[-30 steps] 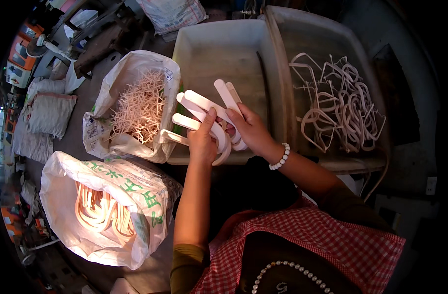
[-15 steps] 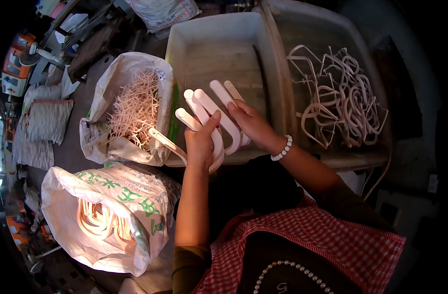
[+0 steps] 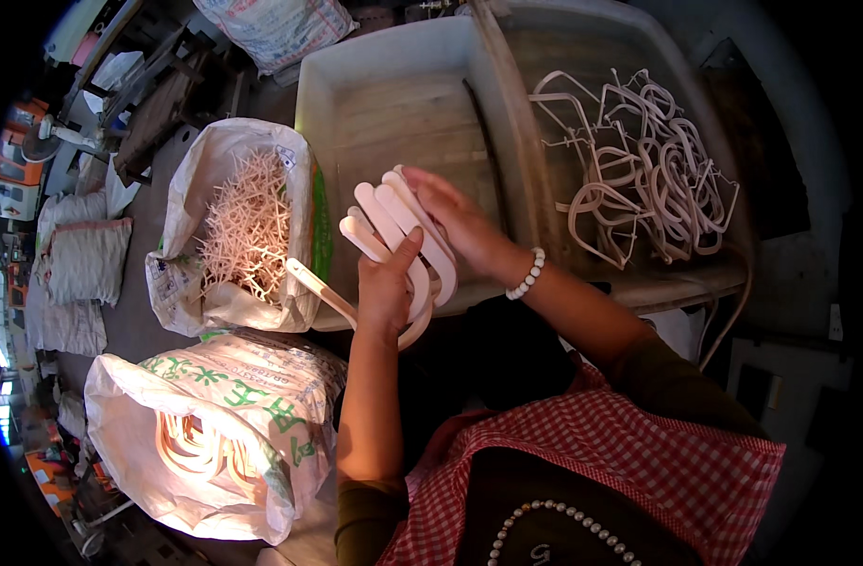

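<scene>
My left hand [image 3: 386, 288] is closed round a bundle of curved white plastic strips [image 3: 420, 222], thumb across the front. Their rounded ends fan out upward, and the bends hang below my fingers. One strip, with a slot near its end, sticks out to the left, apart from the others. My right hand [image 3: 467, 231], with a white bead bracelet at the wrist, closes on the bundle's right side; its fingertips are partly hidden behind the strips. Both hands are in front of the pale tub [image 3: 384, 61].
On the left, an open woven sack [image 3: 181, 193] holds thin plastic scraps [image 3: 247, 226]. Nearer, another sack [image 3: 129, 443] lies with curved strips [image 3: 188, 448] inside. A second tub [image 3: 629, 292] at right holds tangled looped pieces [image 3: 653, 189]. A full sack [image 3: 276, 28] stands at the back.
My right hand has moved left, bringing the strips it held apart up against the bundle in my left hand. The surroundings have shifted slightly in view.
</scene>
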{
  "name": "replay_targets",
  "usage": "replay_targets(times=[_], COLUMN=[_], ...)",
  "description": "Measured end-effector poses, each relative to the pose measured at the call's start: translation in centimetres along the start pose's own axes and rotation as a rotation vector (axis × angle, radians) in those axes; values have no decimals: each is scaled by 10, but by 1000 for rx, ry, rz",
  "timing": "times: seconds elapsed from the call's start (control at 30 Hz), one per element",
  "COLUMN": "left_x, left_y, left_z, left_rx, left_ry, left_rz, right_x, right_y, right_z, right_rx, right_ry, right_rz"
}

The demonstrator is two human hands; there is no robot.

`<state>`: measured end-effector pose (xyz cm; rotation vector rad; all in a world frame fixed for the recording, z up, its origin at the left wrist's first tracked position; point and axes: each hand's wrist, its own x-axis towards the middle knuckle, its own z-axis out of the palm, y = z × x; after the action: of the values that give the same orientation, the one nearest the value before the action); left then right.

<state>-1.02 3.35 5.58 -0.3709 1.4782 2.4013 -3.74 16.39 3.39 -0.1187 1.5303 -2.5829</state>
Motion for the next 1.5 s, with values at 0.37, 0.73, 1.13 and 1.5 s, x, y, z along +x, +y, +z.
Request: replay_targets(times=[0.37,0.73,1.13,1.5], left_x=[-21,-96,-144,-153], left_y=[27,83,114,115], left_z=[-24,-54,-38,-31], left_rx=[279,451,433,425], left_ry=[38,13,33,100], left_rz=[120,144,143,255], right_x=[44,42,18,-173], right_y=[-46,-70,-91,8], right_z=[47,101,92,-190], right_rx=[-326,-304,-175,-1730], right_ry=[-298,-566,-577,-143], right_rz=[67,130,-8,263])
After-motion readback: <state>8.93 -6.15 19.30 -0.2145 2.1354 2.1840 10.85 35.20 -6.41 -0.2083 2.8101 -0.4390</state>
